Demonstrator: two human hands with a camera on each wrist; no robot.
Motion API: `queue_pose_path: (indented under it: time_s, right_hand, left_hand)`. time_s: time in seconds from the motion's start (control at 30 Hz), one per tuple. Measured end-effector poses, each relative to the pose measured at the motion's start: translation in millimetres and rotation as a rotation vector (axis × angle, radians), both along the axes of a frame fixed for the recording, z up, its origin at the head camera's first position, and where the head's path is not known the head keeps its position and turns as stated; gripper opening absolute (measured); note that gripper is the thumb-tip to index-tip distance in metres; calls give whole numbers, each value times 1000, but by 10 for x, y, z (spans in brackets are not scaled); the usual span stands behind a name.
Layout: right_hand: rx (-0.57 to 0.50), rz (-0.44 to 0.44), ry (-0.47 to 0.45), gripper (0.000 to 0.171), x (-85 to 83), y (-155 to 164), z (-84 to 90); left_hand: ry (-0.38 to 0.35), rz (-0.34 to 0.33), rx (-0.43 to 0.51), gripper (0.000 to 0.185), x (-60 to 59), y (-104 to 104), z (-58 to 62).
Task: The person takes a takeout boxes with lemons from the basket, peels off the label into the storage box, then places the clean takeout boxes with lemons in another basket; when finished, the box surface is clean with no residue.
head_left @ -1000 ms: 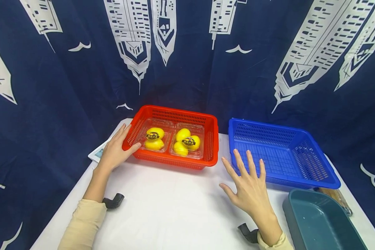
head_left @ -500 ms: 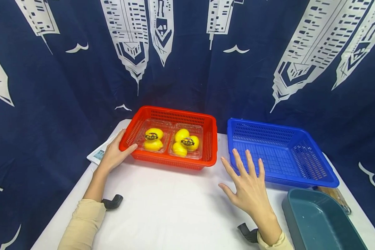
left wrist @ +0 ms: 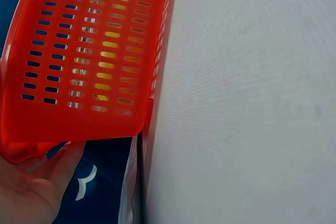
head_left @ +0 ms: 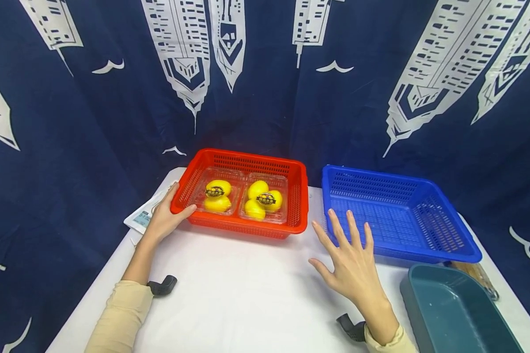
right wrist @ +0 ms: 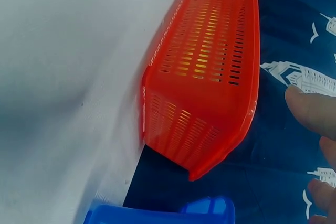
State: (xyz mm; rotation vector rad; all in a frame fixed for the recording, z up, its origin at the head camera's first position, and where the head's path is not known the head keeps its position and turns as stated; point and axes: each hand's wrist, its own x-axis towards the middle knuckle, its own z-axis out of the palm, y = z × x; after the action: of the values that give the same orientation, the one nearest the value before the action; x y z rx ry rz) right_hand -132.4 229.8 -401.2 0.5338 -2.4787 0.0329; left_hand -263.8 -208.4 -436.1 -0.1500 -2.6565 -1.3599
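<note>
While the left hand grips the red basket, its fingers stay hidden

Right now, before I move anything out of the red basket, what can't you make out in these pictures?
- Lemon count: in the head view the two clear boxes overlap the fruit, so hidden ones cannot be ruled out.
- Box labels: too small to read.
- Left hand: fingertips hidden behind the red basket; left wrist view shows only the palm.
- Grey tub: cut off by the frame edge.
- Paper: print too small, partly under the hand.
</note>
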Motion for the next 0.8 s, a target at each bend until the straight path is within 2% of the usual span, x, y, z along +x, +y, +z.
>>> queue_pose_path:
  time_s: [0.17, 0.3, 0.5, 0.63, 0.8]
  right_hand:
    - [-9, -2, -43, 70, -11, -26, 47]
    - [-48, 10, -97, 81, -54, -87, 95]
    - [-223, 74, -202, 82, -181, -207, 219]
    - [-340, 100, -284, 75, -273, -314, 305]
    - [-443, 116, -401, 70, -479, -402, 396]
  left_hand:
    - [-7, -5, 18, 93, -8, 23, 15]
    - [-9, -2, 24, 93, 14, 29, 2]
    - [-12, -11, 42, 93, 24, 43, -26]
    - [-13, -2, 40, 92, 40, 46, -37]
    - [-2, 5, 34, 91, 53, 36, -14]
